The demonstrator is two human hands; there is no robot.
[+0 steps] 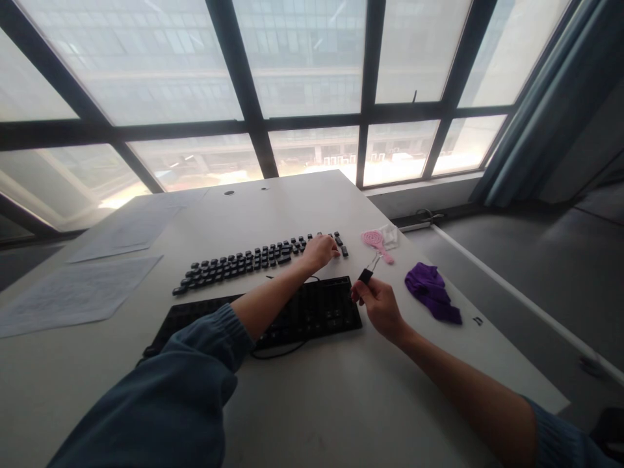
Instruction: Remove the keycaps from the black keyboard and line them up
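A black keyboard (312, 315) lies on the white table, many of its keys off. Behind it, loose black keycaps (234, 265) stand in slanting rows. My left hand (320, 252) reaches over the keyboard to the right end of these rows, its fingers bent and pressed together among the keycaps; whether a keycap is between them is too small to tell. Near the keyboard's right end, my right hand (380, 304) grips the black handle of a wire keycap puller (366, 274), its metal prongs pointing up and away.
A pink brush (374, 240) lies beside clear plastic packaging (390, 235) on the right. Closer to the table's right edge are a purple cloth (431, 290) and small dark pieces (478, 320). Printed sheets (73, 292) cover the left side. A cable loops before the keyboard.
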